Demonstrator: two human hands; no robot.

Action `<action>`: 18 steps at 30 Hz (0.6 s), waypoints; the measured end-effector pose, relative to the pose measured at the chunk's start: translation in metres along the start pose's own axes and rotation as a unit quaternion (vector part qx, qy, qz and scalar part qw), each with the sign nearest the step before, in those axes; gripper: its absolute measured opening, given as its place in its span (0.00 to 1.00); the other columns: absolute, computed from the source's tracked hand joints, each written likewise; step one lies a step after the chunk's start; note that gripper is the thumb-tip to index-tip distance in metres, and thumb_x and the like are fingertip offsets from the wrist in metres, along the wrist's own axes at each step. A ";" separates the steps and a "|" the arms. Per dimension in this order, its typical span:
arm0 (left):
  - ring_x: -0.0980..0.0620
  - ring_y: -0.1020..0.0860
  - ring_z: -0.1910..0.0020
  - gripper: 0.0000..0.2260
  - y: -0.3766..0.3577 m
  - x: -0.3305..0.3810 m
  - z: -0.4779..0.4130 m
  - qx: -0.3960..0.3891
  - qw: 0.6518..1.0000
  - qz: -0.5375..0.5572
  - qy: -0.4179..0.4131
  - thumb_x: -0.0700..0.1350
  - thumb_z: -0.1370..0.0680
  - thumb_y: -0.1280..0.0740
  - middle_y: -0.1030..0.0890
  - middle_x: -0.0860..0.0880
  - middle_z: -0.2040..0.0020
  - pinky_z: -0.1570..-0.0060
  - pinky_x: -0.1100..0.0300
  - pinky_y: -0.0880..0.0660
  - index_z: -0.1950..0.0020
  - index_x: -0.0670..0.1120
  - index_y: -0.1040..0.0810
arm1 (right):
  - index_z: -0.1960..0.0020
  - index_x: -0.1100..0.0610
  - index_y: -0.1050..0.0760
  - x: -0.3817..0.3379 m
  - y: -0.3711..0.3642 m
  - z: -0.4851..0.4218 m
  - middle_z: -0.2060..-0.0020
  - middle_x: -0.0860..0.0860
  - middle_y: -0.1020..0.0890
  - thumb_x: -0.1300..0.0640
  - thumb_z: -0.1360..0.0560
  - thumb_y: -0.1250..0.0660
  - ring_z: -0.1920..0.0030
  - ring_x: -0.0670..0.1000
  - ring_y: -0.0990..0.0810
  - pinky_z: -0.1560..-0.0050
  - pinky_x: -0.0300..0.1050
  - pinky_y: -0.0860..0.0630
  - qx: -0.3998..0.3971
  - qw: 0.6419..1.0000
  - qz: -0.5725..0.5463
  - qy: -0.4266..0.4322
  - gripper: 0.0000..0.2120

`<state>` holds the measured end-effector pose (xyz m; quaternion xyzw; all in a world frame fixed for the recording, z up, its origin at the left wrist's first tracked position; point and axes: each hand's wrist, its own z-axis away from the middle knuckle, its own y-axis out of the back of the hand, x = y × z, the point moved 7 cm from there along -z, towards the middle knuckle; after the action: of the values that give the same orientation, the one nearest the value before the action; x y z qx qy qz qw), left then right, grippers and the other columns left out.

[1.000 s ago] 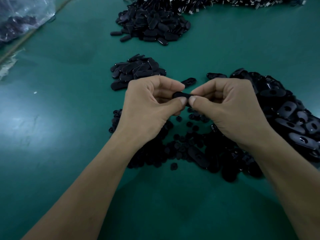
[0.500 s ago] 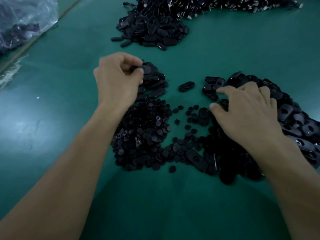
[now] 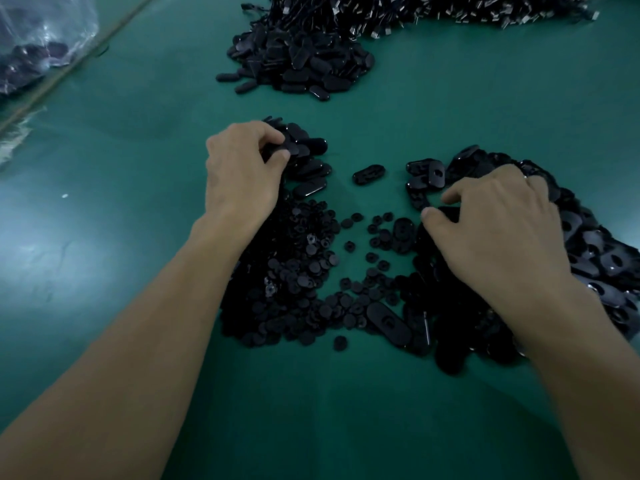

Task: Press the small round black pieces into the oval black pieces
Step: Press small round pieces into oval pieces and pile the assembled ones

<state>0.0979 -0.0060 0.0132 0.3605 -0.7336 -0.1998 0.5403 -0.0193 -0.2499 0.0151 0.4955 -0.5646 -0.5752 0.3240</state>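
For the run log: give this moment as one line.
left hand pinches oval piece | right hand on oval pile, grip unclear

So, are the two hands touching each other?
No, the left hand pinches an oval piece at the small pile, the right hand rests on the big pile, with bare green table between them.

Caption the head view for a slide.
Left hand pinches an oval piece; right hand rests on the oval pile, round pieces between them.
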 end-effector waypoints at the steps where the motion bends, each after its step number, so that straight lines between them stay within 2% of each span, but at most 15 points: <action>1: 0.48 0.20 0.45 0.09 0.000 0.001 0.000 -0.001 1.000 -0.018 -0.001 0.47 0.21 0.28 0.18 0.50 0.43 0.43 0.50 0.21 0.41 0.51 0.17 | 0.44 0.59 0.20 0.001 0.001 0.000 0.43 0.60 0.27 0.49 0.20 0.36 0.38 0.65 0.31 0.41 0.58 0.31 0.000 1.000 0.008 -0.005 0.15; 3: 0.49 0.21 0.42 0.08 0.001 0.001 0.000 0.001 0.998 -0.057 0.002 0.50 0.21 0.29 0.21 0.51 0.40 0.49 0.51 0.23 0.41 0.53 0.17 | 0.45 0.60 0.20 0.002 0.000 0.000 0.46 0.59 0.28 0.53 0.21 0.36 0.41 0.65 0.29 0.44 0.57 0.30 -0.005 1.000 0.001 -0.002 0.12; 5: 0.51 0.22 0.42 0.08 0.002 0.000 0.003 0.003 0.997 -0.071 0.008 0.50 0.21 0.29 0.22 0.51 0.39 0.53 0.53 0.28 0.41 0.54 0.18 | 0.46 0.60 0.20 0.001 -0.002 -0.002 0.46 0.60 0.25 0.56 0.21 0.35 0.43 0.64 0.26 0.48 0.53 0.29 -0.011 1.000 -0.017 0.011 0.09; 8: 0.55 0.24 0.47 0.06 0.007 0.008 0.011 0.011 0.999 -0.050 0.002 0.51 0.20 0.30 0.22 0.54 0.42 0.54 0.55 0.29 0.44 0.55 0.18 | 0.47 0.57 0.19 0.001 0.000 -0.002 0.44 0.59 0.23 0.55 0.20 0.34 0.45 0.63 0.23 0.54 0.49 0.31 -0.003 0.999 -0.044 0.013 0.07; 10: 0.58 0.23 0.53 0.02 0.008 0.015 0.020 0.001 1.000 -0.009 -0.003 0.50 0.21 0.30 0.19 0.58 0.50 0.55 0.54 0.25 0.50 0.57 0.18 | 0.49 0.56 0.19 0.001 -0.001 -0.002 0.45 0.59 0.22 0.54 0.20 0.33 0.45 0.63 0.23 0.54 0.48 0.31 -0.002 0.999 -0.050 0.017 0.07; 13: 0.61 0.21 0.59 0.05 0.005 0.029 0.034 -0.032 0.998 0.046 -0.018 0.49 0.23 0.29 0.19 0.61 0.61 0.55 0.55 0.20 0.57 0.58 0.19 | 0.51 0.57 0.19 0.000 0.000 -0.003 0.48 0.59 0.22 0.54 0.20 0.33 0.49 0.61 0.23 0.54 0.48 0.31 0.008 0.998 -0.063 0.030 0.07; 16: 0.62 0.20 0.60 0.03 0.002 0.038 0.046 -0.053 0.995 0.074 -0.041 0.49 0.23 0.27 0.18 0.60 0.61 0.58 0.63 0.22 0.56 0.57 0.17 | 0.52 0.62 0.20 -0.003 -0.002 -0.004 0.57 0.57 0.22 0.56 0.20 0.34 0.54 0.59 0.24 0.50 0.55 0.26 0.008 0.997 -0.061 0.054 0.10; 18: 0.63 0.20 0.60 0.03 0.002 0.040 0.052 -0.055 0.994 0.085 -0.051 0.48 0.23 0.27 0.18 0.60 0.61 0.61 0.69 0.25 0.57 0.56 0.17 | 0.52 0.64 0.21 -0.003 -0.003 -0.004 0.57 0.58 0.21 0.57 0.20 0.34 0.52 0.59 0.23 0.47 0.57 0.25 0.011 0.996 -0.065 0.057 0.10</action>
<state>0.0421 -0.0390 0.0229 0.2564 -0.7759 -0.2111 0.5363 -0.0140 -0.2476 0.0137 0.5662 -0.5182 -0.5598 0.3122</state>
